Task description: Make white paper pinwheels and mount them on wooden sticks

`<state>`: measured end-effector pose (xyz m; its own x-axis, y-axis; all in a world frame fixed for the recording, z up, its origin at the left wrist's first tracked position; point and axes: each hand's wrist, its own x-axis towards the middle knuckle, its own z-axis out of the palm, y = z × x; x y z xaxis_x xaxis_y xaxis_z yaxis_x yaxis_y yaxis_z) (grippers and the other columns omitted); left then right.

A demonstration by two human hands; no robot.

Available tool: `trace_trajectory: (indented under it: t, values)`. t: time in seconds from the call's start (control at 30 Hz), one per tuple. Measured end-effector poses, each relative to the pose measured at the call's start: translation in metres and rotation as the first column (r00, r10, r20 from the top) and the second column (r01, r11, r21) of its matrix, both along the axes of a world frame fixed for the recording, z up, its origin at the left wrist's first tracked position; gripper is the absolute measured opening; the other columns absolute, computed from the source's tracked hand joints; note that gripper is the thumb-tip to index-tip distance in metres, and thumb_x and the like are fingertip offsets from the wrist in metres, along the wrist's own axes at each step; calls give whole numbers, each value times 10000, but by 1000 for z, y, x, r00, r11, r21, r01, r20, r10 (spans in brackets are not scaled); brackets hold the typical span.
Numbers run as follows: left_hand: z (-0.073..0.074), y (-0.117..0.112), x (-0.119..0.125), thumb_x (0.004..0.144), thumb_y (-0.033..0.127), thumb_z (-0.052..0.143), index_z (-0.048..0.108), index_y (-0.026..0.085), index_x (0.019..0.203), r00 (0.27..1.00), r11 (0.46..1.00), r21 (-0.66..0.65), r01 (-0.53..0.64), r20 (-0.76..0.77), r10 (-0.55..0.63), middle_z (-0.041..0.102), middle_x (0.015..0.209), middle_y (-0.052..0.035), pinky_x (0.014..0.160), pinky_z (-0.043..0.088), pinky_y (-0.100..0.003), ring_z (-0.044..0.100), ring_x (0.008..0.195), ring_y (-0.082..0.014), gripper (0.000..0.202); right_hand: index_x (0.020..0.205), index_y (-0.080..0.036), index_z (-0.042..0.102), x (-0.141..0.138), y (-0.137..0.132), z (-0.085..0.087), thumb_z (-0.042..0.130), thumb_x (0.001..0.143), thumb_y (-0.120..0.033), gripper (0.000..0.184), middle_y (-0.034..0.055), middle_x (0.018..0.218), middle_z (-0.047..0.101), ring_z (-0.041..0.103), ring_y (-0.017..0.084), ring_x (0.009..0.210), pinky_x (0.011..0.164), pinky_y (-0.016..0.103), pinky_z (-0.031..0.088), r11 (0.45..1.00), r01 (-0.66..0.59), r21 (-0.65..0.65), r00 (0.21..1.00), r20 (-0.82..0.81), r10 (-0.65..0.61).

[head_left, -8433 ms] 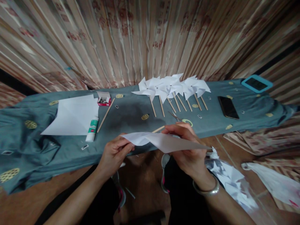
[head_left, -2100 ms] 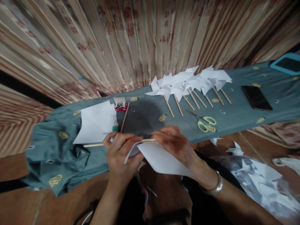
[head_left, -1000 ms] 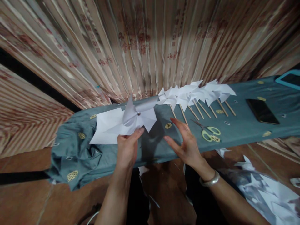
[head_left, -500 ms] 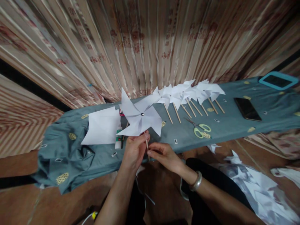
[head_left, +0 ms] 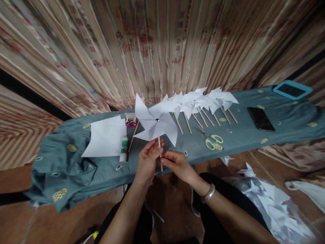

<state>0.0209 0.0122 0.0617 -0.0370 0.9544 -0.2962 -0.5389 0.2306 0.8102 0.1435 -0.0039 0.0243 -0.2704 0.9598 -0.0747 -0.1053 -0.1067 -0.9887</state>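
A white paper pinwheel (head_left: pixel 166 127) with a shiny pin at its centre stands upright on a thin wooden stick over the table's near edge. My left hand (head_left: pixel 148 157) is closed around the stick below the paper blades. Slightly lower, the fingertips of my right hand (head_left: pixel 177 164) pinch the same stick from the right. To the left lie a glue stick (head_left: pixel 123 149), a stack of white paper (head_left: pixel 105 137), a small red box of pins (head_left: pixel 131 121) and a loose wooden stick (head_left: pixel 133 137).
Several finished pinwheels (head_left: pixel 215 99) lie in a row at the back. Green-handled scissors (head_left: pixel 210 140), a black phone (head_left: pixel 261 118) and a blue-framed tablet (head_left: pixel 291 89) lie to the right. A bag of folded paper pieces (head_left: pixel 273 203) sits on the floor at right.
The pinwheel now sits higher above my left hand, which has slid down its stick. The box of pins has come into fuller view, and the camera has shifted slightly.
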Motion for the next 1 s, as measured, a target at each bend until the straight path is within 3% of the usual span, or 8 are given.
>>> trace_trajectory:
  t: [0.2, 0.4, 0.63, 0.7, 0.87, 1.0]
  values:
    - [-13, -1, -3, 573, 417, 819, 750, 163, 904, 974, 1000, -2, 15, -228, -15, 764, 916, -85, 741, 502, -287, 673, 806, -183, 423, 794, -204, 706, 3, 15, -4, 735, 731, -400, 208, -2, 777, 711, 646, 152, 764, 759, 280, 496, 1000, 15, -26, 999, -47, -16]
    - [-17, 4, -9, 559, 368, 818, 768, 174, 819, 946, 1000, 21, -3, -323, 10, 764, 829, -60, 764, 511, -297, 668, 792, -182, 328, 801, -211, 718, 2, 19, -4, 754, 722, -382, 192, -6, 783, 726, 651, 143, 750, 748, 274, 503, 999, -26, -29, 999, -48, 24]
    - [-16, 10, -8, 512, 357, 841, 771, 183, 765, 950, 999, 7, -45, -310, 45, 766, 815, -63, 783, 506, -313, 667, 767, -180, 314, 862, -220, 740, 18, 25, -3, 781, 692, -384, 240, 10, 832, 750, 668, 143, 768, 749, 276, 501, 997, -36, -75, 999, -39, 34]
    - [-16, 11, -8, 516, 367, 843, 774, 188, 772, 947, 999, 12, -53, -316, 54, 768, 825, -63, 807, 499, -311, 665, 783, -177, 320, 856, -218, 744, 31, 33, 0, 792, 675, -415, 271, 25, 829, 758, 672, 146, 749, 730, 281, 503, 995, 11, -100, 999, -43, -15]
    - [-19, 12, -4, 482, 388, 856, 775, 196, 758, 949, 998, -21, -52, -311, 43, 770, 816, -60, 809, 499, -316, 667, 783, -182, 346, 804, -221, 756, 63, 53, 15, 837, 601, -465, 327, 25, 761, 756, 630, 119, 645, 610, 240, 469, 931, 343, -124, 931, -88, -354]
    - [-23, 11, 2, 479, 392, 855, 778, 203, 753, 949, 999, -45, -16, -315, 1, 771, 811, -57, 818, 501, -319, 671, 787, -186, 341, 800, -219, 760, 70, 57, 26, 852, 583, -454, 333, 29, 782, 754, 627, 120, 659, 610, 238, 467, 895, 427, -130, 883, -154, -444]
